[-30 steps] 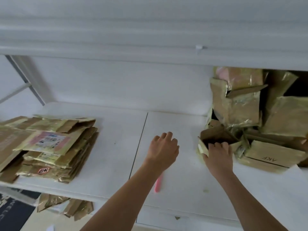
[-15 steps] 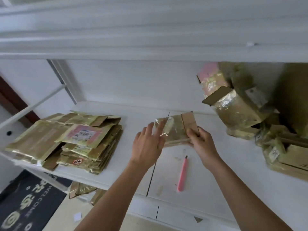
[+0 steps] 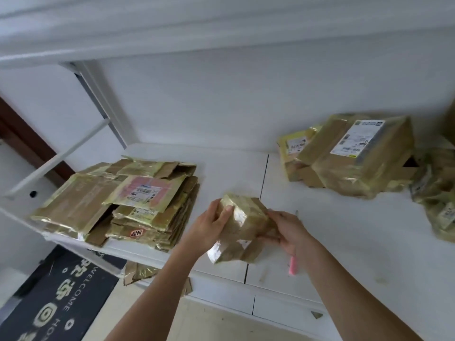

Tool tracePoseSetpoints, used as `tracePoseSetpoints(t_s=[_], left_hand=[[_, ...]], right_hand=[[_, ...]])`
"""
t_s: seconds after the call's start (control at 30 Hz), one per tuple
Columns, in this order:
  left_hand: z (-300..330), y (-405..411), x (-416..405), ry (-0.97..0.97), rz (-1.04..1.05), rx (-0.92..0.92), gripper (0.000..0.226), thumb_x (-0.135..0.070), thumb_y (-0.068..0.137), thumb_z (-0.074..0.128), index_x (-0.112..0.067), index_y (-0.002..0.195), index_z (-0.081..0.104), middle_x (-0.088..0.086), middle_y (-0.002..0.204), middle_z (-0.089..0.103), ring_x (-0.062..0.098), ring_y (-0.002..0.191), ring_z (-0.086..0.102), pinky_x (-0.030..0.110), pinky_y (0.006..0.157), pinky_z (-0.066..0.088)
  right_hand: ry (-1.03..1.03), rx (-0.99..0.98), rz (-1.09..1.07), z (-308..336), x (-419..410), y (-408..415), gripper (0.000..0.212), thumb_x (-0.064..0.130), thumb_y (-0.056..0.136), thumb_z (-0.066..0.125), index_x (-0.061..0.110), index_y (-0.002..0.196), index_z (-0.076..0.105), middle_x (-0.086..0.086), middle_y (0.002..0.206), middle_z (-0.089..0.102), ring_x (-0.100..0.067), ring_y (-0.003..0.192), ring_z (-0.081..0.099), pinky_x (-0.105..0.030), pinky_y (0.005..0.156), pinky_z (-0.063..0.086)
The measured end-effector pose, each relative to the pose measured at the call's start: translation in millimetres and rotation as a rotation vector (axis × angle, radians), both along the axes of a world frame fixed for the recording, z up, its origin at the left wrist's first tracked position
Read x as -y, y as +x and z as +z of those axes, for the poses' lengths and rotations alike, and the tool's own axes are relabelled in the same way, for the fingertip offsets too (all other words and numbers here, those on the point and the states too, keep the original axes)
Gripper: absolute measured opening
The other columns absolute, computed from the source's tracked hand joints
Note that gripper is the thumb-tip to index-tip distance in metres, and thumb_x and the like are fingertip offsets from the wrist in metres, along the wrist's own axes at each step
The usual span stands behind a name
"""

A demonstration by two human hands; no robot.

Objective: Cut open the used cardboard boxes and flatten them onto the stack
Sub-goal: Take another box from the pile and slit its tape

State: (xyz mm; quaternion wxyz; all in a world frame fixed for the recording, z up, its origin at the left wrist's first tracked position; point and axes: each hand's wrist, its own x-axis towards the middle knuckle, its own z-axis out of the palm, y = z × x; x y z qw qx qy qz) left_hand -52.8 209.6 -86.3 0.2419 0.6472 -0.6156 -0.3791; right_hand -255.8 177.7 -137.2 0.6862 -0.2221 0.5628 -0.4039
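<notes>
Midway: left hand (image 3: 211, 227) and right hand (image 3: 286, 228) both grasp one uncut box (image 3: 242, 230); stack (image 3: 123, 200) holds many flattened, pile (image 3: 349, 156) awaits, knife (image 3: 293, 265) lies unused.

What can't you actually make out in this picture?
- Pink cutter: in the head view, the right hand covers its middle.
- Shipping label on the big box: print too small.
- Held box: blurred; cut or not, unclear.
- Boxes at right: cut off by the edge.
</notes>
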Motion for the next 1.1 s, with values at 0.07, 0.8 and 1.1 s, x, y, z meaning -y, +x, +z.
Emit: tracePoseSetpoints(t_s=[0.07,0.8,1.1], left_hand=[[-4.1,-4.5,4.5,-0.013,0.054,0.088,0.063,-0.074,0.085,0.029,-0.021,0.112,0.049,0.003,0.099,0.065,0.021,0.094,0.062,0.045,0.091,0.049],[-1.1,-30.2,22.2,0.113,0.170,0.014,0.049,-0.063,0.096,0.033,-0.022,0.117,0.049,0.003,0.102,0.061,0.028,0.098,0.060,0.049,0.090,0.052],[-4.6,-19.8,-4.9,0.363,0.287,-0.288,0.044,-0.045,0.095,0.054,-0.013,0.126,0.056,0.004,0.107,0.065,0.029,0.074,0.072,0.041,0.060,0.061]], right_hand=[[-0.143,-0.346,-0.023,-7.5,-1.3,-8.8,0.029,0.023,0.102,0.051,0.001,0.117,0.063,-0.017,0.112,0.065,-0.031,0.097,0.067,-0.045,0.081,0.060],[-0.602,-0.446,-0.116,22.8,-29.0,-4.5,0.014,0.021,0.102,0.052,0.019,0.109,0.063,0.004,0.107,0.071,-0.013,0.099,0.069,-0.047,0.085,0.058],[-0.581,-0.500,-0.031,16.3,-42.8,21.6,0.023,0.031,0.104,0.045,0.029,0.120,0.062,0.016,0.124,0.063,-0.007,0.117,0.060,-0.035,0.099,0.051]])
